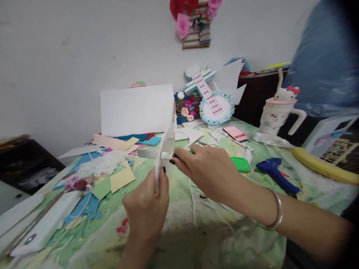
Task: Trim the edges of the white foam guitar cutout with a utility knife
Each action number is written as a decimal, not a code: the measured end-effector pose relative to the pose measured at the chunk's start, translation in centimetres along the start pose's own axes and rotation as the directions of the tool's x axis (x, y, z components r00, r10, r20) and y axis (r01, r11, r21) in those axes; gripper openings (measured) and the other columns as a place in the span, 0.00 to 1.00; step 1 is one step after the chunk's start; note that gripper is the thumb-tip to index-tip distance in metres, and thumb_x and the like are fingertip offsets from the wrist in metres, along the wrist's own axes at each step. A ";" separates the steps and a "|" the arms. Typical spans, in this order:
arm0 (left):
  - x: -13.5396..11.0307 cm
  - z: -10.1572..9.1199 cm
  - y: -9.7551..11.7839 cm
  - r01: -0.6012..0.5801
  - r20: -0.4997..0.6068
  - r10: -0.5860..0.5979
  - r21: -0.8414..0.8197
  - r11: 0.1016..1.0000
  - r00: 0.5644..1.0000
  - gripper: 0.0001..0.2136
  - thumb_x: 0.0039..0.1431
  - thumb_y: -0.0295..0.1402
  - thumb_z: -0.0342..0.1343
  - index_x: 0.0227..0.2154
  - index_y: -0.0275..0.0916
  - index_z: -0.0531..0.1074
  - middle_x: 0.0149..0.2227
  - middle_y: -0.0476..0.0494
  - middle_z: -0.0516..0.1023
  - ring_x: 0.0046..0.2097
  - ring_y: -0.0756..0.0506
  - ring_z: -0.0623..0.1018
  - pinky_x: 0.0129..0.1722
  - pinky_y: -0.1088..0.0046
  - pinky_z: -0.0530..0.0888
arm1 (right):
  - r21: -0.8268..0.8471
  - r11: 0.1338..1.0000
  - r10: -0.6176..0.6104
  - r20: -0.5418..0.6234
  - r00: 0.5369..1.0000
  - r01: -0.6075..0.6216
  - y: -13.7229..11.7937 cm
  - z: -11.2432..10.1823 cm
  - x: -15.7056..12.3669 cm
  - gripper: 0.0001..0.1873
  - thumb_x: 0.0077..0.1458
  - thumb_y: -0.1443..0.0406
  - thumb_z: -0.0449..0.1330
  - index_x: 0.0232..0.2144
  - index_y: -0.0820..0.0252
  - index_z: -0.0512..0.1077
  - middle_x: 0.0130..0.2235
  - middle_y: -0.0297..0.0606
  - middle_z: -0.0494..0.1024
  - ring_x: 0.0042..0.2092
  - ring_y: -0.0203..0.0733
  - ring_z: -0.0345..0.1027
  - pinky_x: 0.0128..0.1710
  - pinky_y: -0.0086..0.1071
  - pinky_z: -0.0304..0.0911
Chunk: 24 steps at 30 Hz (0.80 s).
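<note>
My left hand [148, 203] is closed around the lower end of a thin white foam board piece [160, 158], held upright and seen nearly edge-on. In my right hand [206, 170] is a utility knife [147, 153] with a wide blade pointing left. The blade crosses the board's edge just above my left thumb; whether it has cut in, I cannot tell. A bright green end [240, 164], apparently of the knife's handle, shows beyond my right wrist. Narrow white offcut strips [193, 205] lie on the table below my hands.
A blue glue gun [277, 175], a banana [325, 164], a phone [235, 133] and a lidded cup [277, 116] stand or lie at right. Tangled white string [103, 164] and paper scraps [123, 177] cover the left. A paper banjo model [214, 104] leans at the back.
</note>
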<state>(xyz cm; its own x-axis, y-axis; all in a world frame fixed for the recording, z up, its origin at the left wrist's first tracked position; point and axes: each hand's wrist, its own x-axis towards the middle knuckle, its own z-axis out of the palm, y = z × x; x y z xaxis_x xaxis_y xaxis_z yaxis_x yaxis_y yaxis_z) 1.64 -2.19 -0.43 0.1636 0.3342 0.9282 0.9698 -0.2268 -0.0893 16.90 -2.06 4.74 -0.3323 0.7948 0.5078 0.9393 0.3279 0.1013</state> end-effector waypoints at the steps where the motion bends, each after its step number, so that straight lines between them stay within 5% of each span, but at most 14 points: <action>1: 0.0 0.0 -0.1 -0.007 -0.006 0.007 0.003 1.000 1.000 0.12 0.57 0.30 0.54 0.20 0.34 0.73 0.11 0.52 0.63 0.14 0.53 0.61 0.17 0.75 0.55 | 0.003 1.000 0.004 -0.005 1.000 -0.004 -0.1 0.0 0.0 0.19 0.65 0.54 0.40 0.38 0.54 0.67 0.27 0.37 0.72 0.26 0.39 0.67 0.23 0.29 0.37; 11: -0.1 0.0 -0.6 -0.054 -0.026 0.053 -0.028 0.998 0.998 0.12 0.56 0.30 0.54 0.18 0.35 0.72 0.11 0.53 0.61 0.14 0.54 0.60 0.17 0.75 0.54 | 0.008 0.997 -0.080 -0.071 0.994 0.080 -1.0 -0.3 0.1 0.16 0.65 0.58 0.41 0.37 0.56 0.66 0.27 0.37 0.71 0.24 0.37 0.65 0.22 0.29 0.41; 24: -0.6 -0.1 -0.6 0.069 0.016 -0.071 0.075 0.995 0.997 0.12 0.58 0.33 0.51 0.23 0.36 0.74 0.10 0.52 0.62 0.15 0.53 0.62 0.18 0.76 0.56 | -0.009 1.000 0.018 0.008 1.000 -0.018 -0.4 -0.2 0.3 0.20 0.65 0.54 0.39 0.40 0.52 0.68 0.28 0.36 0.73 0.27 0.40 0.69 0.23 0.29 0.40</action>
<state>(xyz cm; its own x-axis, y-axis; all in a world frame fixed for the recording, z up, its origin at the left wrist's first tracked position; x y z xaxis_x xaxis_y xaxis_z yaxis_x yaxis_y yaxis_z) 0.98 -2.36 -0.93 0.0975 0.3643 0.9262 0.9897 -0.1334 -0.0517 16.44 -2.05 5.04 -0.3163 0.8048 0.5023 0.9457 0.3091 0.1004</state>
